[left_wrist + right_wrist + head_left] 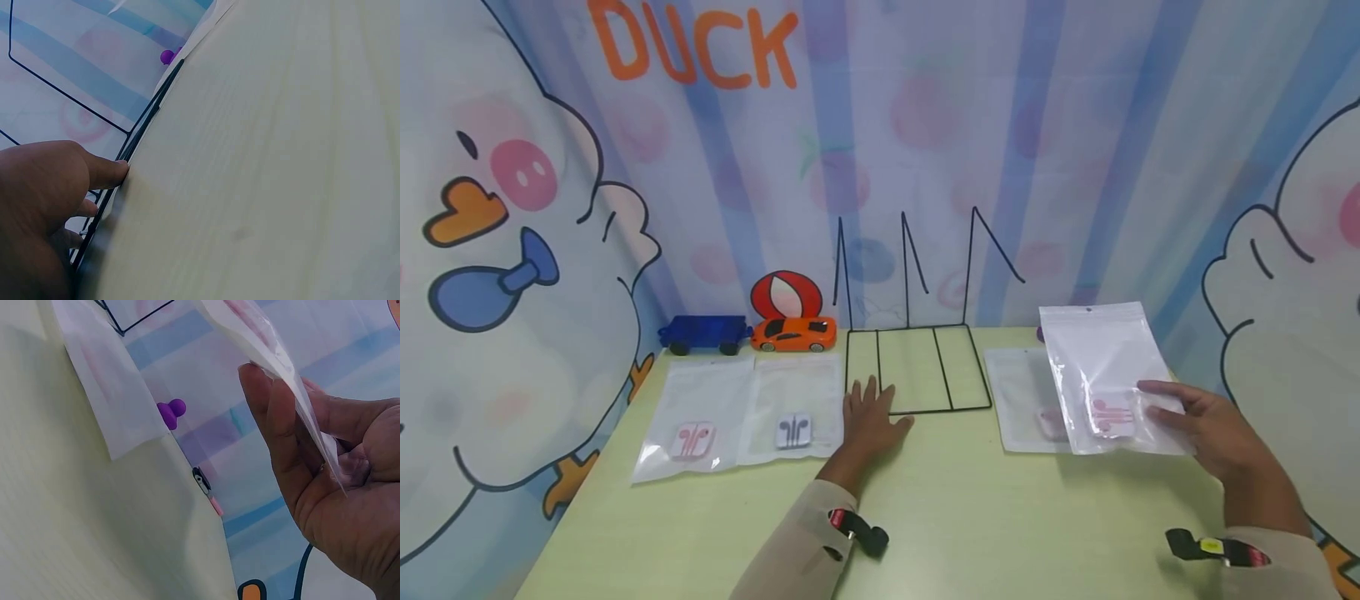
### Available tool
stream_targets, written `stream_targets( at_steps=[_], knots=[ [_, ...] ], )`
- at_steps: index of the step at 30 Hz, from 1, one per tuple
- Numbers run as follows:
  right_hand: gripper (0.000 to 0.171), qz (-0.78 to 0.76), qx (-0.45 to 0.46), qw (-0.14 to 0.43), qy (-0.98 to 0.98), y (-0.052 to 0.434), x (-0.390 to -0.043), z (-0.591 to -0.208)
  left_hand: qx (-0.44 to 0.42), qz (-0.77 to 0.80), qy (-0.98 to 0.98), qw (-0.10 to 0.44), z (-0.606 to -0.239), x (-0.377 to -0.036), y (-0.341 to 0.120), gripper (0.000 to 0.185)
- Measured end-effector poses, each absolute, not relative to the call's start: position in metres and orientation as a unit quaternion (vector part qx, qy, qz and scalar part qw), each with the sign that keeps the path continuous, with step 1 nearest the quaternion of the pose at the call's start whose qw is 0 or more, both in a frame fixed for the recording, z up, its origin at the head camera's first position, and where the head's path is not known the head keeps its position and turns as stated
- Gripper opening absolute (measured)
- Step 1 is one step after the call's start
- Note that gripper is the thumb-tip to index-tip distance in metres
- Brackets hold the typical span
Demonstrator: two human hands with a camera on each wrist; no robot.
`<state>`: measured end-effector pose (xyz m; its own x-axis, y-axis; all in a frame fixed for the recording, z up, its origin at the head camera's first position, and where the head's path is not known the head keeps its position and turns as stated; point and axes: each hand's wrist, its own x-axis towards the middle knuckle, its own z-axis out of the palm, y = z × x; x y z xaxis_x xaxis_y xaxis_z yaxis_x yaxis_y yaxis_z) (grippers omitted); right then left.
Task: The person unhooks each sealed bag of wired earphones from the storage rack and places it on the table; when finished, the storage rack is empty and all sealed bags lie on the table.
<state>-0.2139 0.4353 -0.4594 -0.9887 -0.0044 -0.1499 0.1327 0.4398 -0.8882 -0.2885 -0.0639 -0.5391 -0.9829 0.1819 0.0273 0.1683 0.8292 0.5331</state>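
My left hand (868,414) lies flat with straight fingers on the table, its fingertips at the front left corner of a black wire rack (943,368). In the left wrist view the fingers (106,172) touch the rack's base wire (145,125). My right hand (1187,417) pinches a clear plastic bag (1101,367) by its lower edge and holds it tilted up off the table; a pink earphone case (1111,414) sits inside. The right wrist view shows that bag (262,344) between thumb and fingers (275,431). A second bag (1018,392) lies flat under it.
Two more bagged earphone cases, one pink (692,439) and one purple (793,430), lie left of the rack. A blue toy truck (703,332) and an orange toy car (794,333) stand at the back edge. A small purple object (172,412) sits by the curtain.
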Motion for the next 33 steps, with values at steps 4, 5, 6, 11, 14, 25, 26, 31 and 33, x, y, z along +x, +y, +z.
stream_targets(
  at_steps=[4,5,6,11,14,25,26,31,33],
  knots=[
    [0.043,-0.509,0.053,0.076,0.856,0.444,-0.216,-0.458,0.093,0.274,0.957,0.012,-0.539,-0.288,-0.064,0.071],
    [0.042,-0.513,0.053,0.079,0.853,0.446,-0.217,-0.458,0.093,0.275,0.957,0.011,-0.539,-0.288,-0.064,0.071],
    [0.043,-0.518,0.050,0.081,0.850,0.448,-0.218,-0.459,0.093,0.274,0.957,0.011,-0.539,-0.288,-0.064,0.070],
    [0.047,-0.507,0.046,0.087,0.856,0.455,-0.220,-0.459,0.094,0.275,0.957,0.011,-0.539,-0.289,-0.064,0.071],
    [0.060,-0.431,0.055,0.088,0.896,0.460,-0.219,-0.457,0.095,0.278,0.956,0.010,-0.540,-0.290,-0.064,0.071],
    [0.079,-0.381,0.090,0.113,0.913,0.481,-0.223,-0.462,0.093,0.279,0.956,0.009,-0.542,-0.290,-0.065,0.071],
    [0.078,-0.389,0.097,0.115,0.909,0.482,-0.224,-0.463,0.092,0.278,0.956,0.009,-0.542,-0.290,-0.065,0.071],
    [0.071,-0.401,0.119,0.132,0.898,0.484,-0.227,-0.469,0.092,0.272,0.958,0.010,-0.540,-0.290,-0.065,0.071],
    [0.071,-0.402,0.121,0.136,0.898,0.485,-0.228,-0.470,0.093,0.272,0.958,0.010,-0.541,-0.290,-0.065,0.071]
  ],
)
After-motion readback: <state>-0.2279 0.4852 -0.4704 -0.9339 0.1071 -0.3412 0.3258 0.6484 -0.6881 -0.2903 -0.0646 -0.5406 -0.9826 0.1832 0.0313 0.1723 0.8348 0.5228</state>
